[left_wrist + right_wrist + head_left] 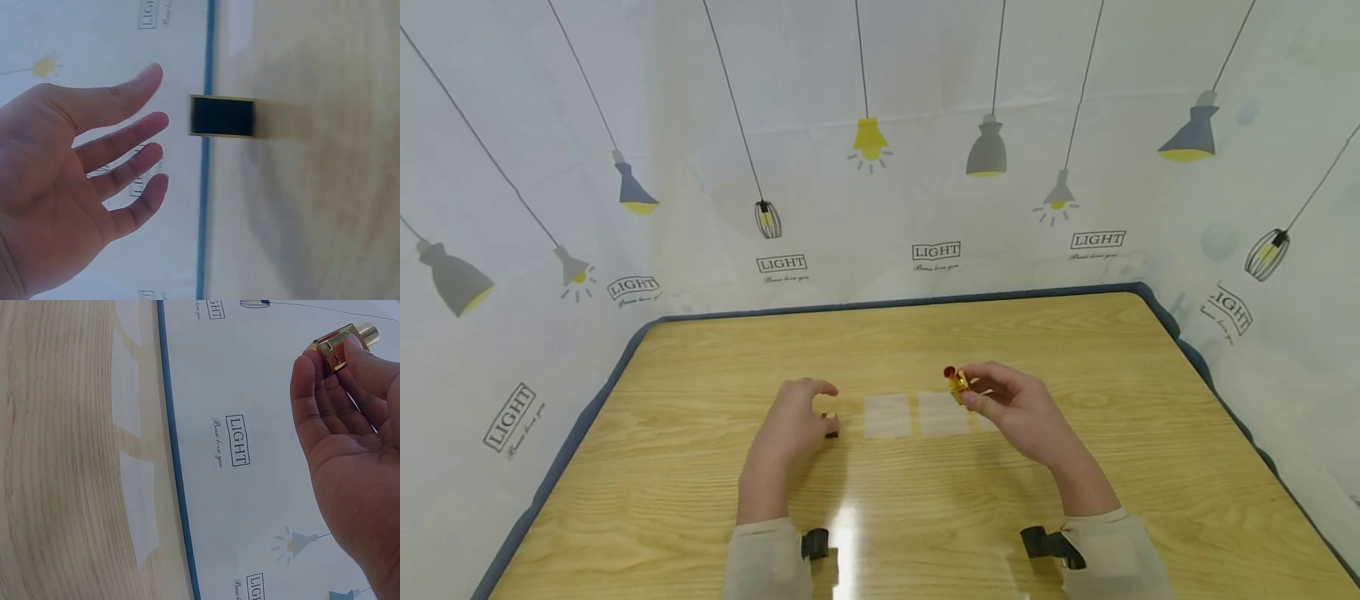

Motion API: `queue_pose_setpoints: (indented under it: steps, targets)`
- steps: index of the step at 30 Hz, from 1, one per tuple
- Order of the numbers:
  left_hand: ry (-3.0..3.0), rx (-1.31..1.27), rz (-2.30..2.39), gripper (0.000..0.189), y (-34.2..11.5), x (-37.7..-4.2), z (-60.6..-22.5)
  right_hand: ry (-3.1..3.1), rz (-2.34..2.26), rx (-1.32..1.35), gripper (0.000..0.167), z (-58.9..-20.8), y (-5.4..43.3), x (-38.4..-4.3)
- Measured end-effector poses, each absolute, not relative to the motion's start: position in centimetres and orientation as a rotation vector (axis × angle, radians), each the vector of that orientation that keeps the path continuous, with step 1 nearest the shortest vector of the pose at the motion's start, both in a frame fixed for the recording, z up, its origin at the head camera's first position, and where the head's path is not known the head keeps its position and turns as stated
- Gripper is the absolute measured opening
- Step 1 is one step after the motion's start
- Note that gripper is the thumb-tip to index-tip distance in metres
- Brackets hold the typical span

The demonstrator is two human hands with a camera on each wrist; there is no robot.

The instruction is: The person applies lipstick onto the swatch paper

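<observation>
My right hand (1015, 408) pinches a gold lipstick (958, 387) with a dark red tip between thumb and fingers, held up over the table. In the right wrist view the lipstick (337, 350) shows a square gold body and a round gold end. A small black cap (223, 117) with gold edges stands on the table. My left hand (790, 425) is beside it, fingers loosely spread, overlapping part of the cap (831, 431) in the head view. In the left wrist view the left hand (81, 162) shows nothing between its fingers.
White paper squares lie in a row on the wooden table, one on the left (887, 416) and one in the middle (943, 414), with a third partly behind the right hand. A wall sheet (865, 200) printed with lamps surrounds the table's blue edge (850, 307).
</observation>
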State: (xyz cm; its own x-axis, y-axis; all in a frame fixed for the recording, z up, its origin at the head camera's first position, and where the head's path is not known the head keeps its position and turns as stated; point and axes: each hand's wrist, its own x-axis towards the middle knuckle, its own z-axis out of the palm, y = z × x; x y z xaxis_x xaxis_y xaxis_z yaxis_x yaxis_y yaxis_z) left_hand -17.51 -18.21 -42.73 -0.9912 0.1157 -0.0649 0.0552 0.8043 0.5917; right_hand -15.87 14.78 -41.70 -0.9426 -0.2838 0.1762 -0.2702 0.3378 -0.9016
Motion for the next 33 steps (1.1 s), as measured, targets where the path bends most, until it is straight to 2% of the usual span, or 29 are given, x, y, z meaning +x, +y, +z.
queue_pose_setpoints:
  steps: [8,12,22,33]
  targets:
    - [2.920,0.240,1.114,0.050,-16.5,-17.1,-39.5,2.558,-1.741,-0.530,0.032,-41.2,14.5,-15.8]
    - [2.903,0.240,1.270,0.047,-15.5,-17.0,-38.9,2.540,-1.780,-0.565,0.031,-41.0,14.1,-15.9]
    - [2.573,0.312,1.864,0.038,-12.5,-16.7,-39.8,2.468,-1.861,-0.655,0.030,-40.8,12.9,-15.9]
    - [2.205,0.360,2.193,0.036,-8.3,-16.4,-41.1,2.361,-1.940,-0.700,0.028,-41.2,12.2,-15.7]
